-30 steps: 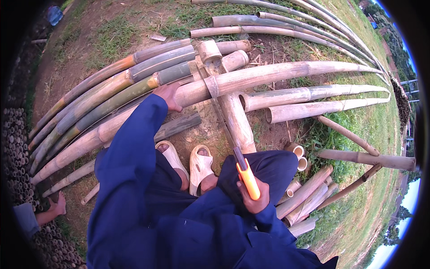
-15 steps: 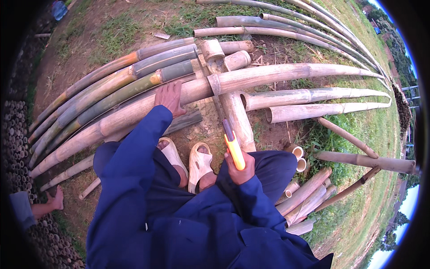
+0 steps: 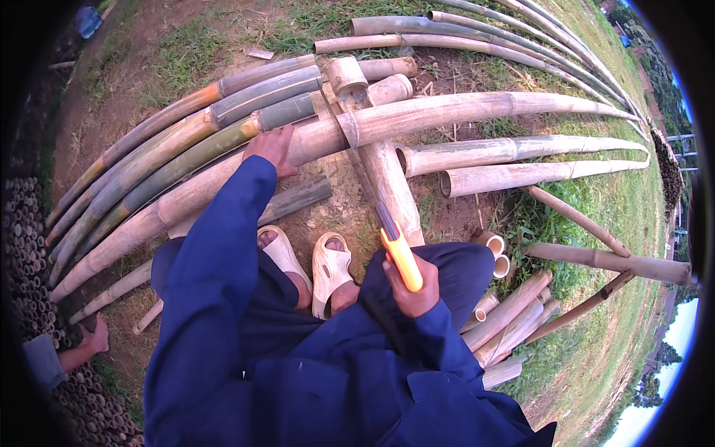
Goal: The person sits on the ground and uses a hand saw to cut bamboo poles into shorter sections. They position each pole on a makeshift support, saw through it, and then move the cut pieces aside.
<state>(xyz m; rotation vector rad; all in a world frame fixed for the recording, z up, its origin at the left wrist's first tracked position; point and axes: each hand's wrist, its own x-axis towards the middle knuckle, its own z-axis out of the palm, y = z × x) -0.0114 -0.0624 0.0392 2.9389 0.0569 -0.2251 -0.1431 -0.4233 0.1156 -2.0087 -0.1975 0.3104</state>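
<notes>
A long pale bamboo pole [image 3: 439,112] runs across in front of me, resting over a shorter bamboo support [image 3: 389,179]. My left hand [image 3: 273,149] grips the pole from above, left of the saw, with the thumb on the near side. In my right hand [image 3: 415,289], the fingers are wrapped around the yellow-orange handle of a hand saw [image 3: 403,259]. Its long thin blade slants away from me and crosses the pole beside a ring-like joint. How deep the blade sits in the pole, I cannot tell.
Several greenish bamboo poles [image 3: 167,153] lie at the left, and more poles [image 3: 477,41] lie on the far right. Short cut pieces [image 3: 514,320] are piled by my right knee. Cut bamboo ends [image 3: 33,246] are stacked at the left edge, near another person's bare foot [image 3: 95,335].
My right hand has drawn the saw back toward me and slightly right, still across the pole. My left hand keeps its place on the pole. The whole view has shifted a little.
</notes>
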